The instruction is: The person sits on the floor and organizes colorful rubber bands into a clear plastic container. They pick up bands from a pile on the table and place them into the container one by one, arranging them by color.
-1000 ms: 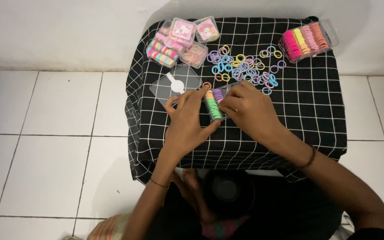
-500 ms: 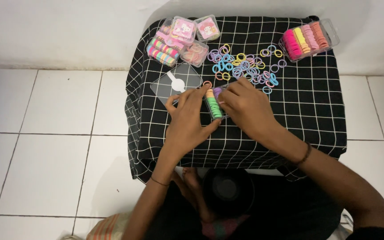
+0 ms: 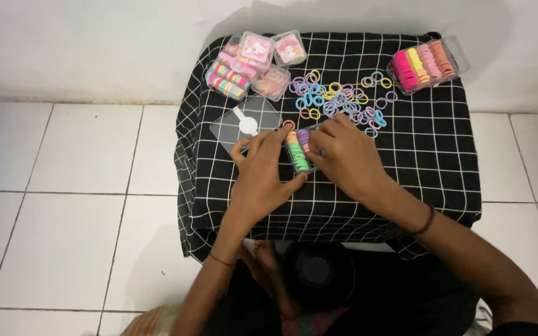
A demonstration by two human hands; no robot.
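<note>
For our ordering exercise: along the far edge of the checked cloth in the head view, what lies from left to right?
Cluster of small boxes → loose hair ties → clear box of packed ties.

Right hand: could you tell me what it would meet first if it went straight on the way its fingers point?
Probably the small clear case of hair ties that the right hand already touches.
</note>
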